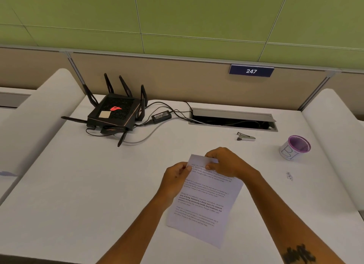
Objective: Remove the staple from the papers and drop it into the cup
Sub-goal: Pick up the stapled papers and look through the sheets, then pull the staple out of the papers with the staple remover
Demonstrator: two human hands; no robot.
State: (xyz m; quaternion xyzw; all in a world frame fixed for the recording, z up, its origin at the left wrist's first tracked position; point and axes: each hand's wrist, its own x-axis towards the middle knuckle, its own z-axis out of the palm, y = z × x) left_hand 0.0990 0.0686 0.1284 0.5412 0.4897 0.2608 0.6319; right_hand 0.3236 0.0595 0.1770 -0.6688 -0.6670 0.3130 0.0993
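Note:
The printed papers (204, 202) lie tilted on the white desk in front of me. My left hand (175, 180) pinches their upper left edge. My right hand (226, 163) grips the top edge, thumb and fingers pressed on the sheet. The staple itself is too small to make out under my fingers. A metal staple remover (246, 136) lies on the desk beyond the papers, apart from both hands. The cup (295, 147), white with a purple inside and rim, stands at the far right.
A black router (114, 112) with antennas and its power adapter (161, 116) and cables sit at the back left. An open cable slot (232, 119) runs along the back. White dividers flank the desk (78, 185). A small dark mark (290, 176) lies near the cup.

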